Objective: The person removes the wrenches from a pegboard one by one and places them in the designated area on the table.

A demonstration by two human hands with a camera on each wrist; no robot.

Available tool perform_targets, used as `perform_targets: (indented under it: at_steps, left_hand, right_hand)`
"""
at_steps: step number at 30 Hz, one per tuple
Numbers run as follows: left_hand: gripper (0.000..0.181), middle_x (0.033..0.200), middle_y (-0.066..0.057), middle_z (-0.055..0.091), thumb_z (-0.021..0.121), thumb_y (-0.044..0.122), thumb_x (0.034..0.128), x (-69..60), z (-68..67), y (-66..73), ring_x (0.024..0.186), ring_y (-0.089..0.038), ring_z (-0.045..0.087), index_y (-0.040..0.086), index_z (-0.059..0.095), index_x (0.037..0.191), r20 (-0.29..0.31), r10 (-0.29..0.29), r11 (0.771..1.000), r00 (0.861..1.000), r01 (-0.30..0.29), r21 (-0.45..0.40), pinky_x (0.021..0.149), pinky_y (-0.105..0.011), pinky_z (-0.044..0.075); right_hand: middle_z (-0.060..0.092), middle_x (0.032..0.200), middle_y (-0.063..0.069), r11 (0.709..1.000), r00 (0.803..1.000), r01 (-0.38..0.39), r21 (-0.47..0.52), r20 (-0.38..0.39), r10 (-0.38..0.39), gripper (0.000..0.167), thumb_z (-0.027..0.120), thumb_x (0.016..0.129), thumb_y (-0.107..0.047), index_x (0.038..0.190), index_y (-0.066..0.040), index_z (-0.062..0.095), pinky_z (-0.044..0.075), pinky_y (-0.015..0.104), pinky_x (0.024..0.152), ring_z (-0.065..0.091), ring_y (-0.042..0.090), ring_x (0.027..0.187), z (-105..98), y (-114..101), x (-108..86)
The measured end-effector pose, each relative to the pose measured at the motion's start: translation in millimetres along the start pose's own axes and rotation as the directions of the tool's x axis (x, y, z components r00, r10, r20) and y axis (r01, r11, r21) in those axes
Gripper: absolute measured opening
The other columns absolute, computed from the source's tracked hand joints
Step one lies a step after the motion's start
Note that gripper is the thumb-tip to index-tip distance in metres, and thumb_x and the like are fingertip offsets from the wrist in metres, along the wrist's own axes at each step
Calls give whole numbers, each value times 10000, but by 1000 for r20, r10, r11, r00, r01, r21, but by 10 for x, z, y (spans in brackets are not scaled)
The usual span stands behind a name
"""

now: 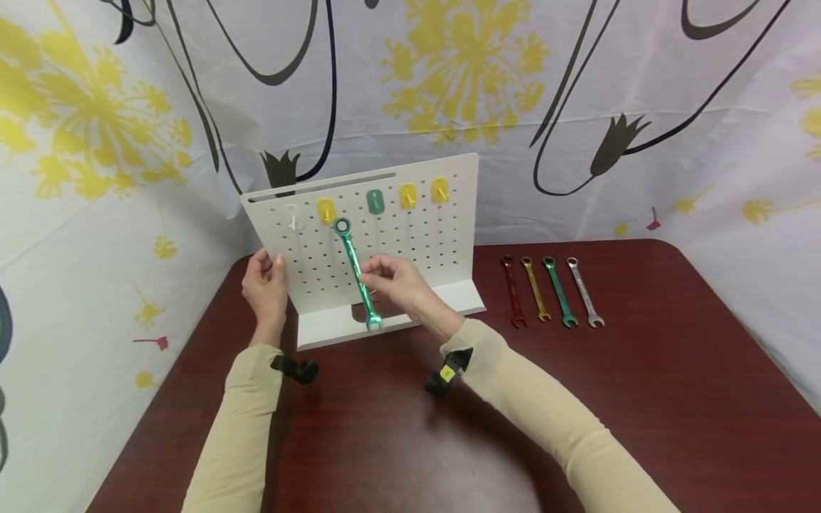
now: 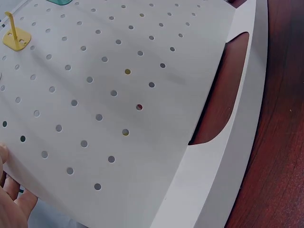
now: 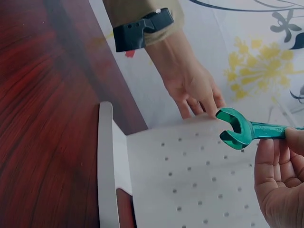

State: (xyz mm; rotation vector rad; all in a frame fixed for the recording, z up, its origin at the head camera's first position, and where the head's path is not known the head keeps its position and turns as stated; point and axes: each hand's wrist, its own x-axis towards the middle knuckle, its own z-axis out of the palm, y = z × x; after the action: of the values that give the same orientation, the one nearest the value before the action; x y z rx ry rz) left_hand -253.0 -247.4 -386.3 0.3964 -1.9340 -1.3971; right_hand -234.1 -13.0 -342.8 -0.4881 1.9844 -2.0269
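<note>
A green combination wrench [image 1: 355, 267] is pinched at its shank between the thumb and fingers of my right hand [image 1: 398, 285]. It tilts in front of the white pegboard [image 1: 423, 249], ring end up just below a yellow hook [image 1: 326, 210]; whether they touch I cannot tell. Its open-jaw end [image 3: 235, 129] shows large in the right wrist view. My left hand [image 1: 265, 288] grips the pegboard's left edge, fingers partly hidden behind it. Along the board's upper part there are also a white hook [image 1: 293, 217], a green hook [image 1: 375, 201] and two more yellow hooks [image 1: 408, 196].
Right of the pegboard, a red wrench [image 1: 512, 288], a yellow wrench [image 1: 535, 286], a green wrench [image 1: 560, 291] and a silver wrench [image 1: 585, 291] lie in a row on the dark red table [image 1: 673, 356]. A patterned cloth [image 1: 385, 107] hangs close behind the board.
</note>
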Motion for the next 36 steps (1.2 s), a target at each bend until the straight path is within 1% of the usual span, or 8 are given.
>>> perform_targets:
  at_steps: [5,7,11,14,20,27,34,36]
  left_hand:
    - [316,1143,-92,656,598,178,918,3,5,-7,952,-100,614,91,598,1221,-1,-9,1000,1000,9,-11,844,-267,507]
    - [316,1143,-87,657,595,183,919,-1,7,-5,939,-79,611,94,598,1222,-3,-13,1000,1000,13,-8,835,-256,509]
    - [312,1133,-93,658,597,178,917,2,9,-7,898,-25,592,84,603,1214,-2,-10,1000,1000,9,-16,813,-223,499]
    - [313,1134,-101,655,596,176,918,10,10,-13,880,7,576,76,604,1214,3,-6,1000,1000,6,-14,802,-202,488]
    - [322,1128,-94,654,595,170,916,10,2,-6,894,-22,579,81,601,1225,2,-19,1000,1000,19,-8,819,-219,489]
    - [294,1115,-98,659,604,175,912,-6,0,-7,920,-106,609,103,622,1196,-22,-14,1000,1000,14,-18,799,-221,496]
    - [310,1132,-96,653,590,168,918,5,0,-5,914,-52,590,80,605,1215,-12,-18,1000,1000,19,11,826,-231,492]
    - [315,1135,-93,652,588,167,919,8,0,-6,906,-28,579,75,601,1221,-7,-19,1000,1000,20,9,828,-221,488]
  right_hand:
    - [594,787,-14,1000,999,18,5,-29,-18,139,614,890,-35,1007,40,610,479,557,855,557,142,744,-179,37,-69]
    - [594,787,-16,1000,999,24,4,-41,-24,136,612,891,-33,1005,41,607,476,558,858,560,136,745,-258,51,-103]
    - [585,787,-5,1000,997,27,5,-68,-26,128,608,893,-35,1002,32,598,539,418,738,570,116,707,-432,69,-186]
    - [577,787,1,1000,995,17,13,-94,-15,109,603,898,-41,991,14,591,537,300,654,578,104,686,-580,77,-252]
    - [579,791,-20,1000,988,16,6,-152,-15,75,594,907,-50,974,-16,591,556,324,722,591,86,689,-888,112,-376]
    - [571,803,-22,999,974,-6,-38,-225,-3,91,593,910,-61,985,-15,569,553,286,696,586,87,691,-1229,186,-517]
    - [585,814,-45,998,964,-16,-67,-267,-2,139,604,912,-106,1021,-28,565,538,235,662,590,71,683,-1609,221,-728]
    - [585,812,-52,999,961,-19,-42,-277,7,123,607,910,-108,1008,-44,567,535,221,655,591,67,690,-1723,224,-790]
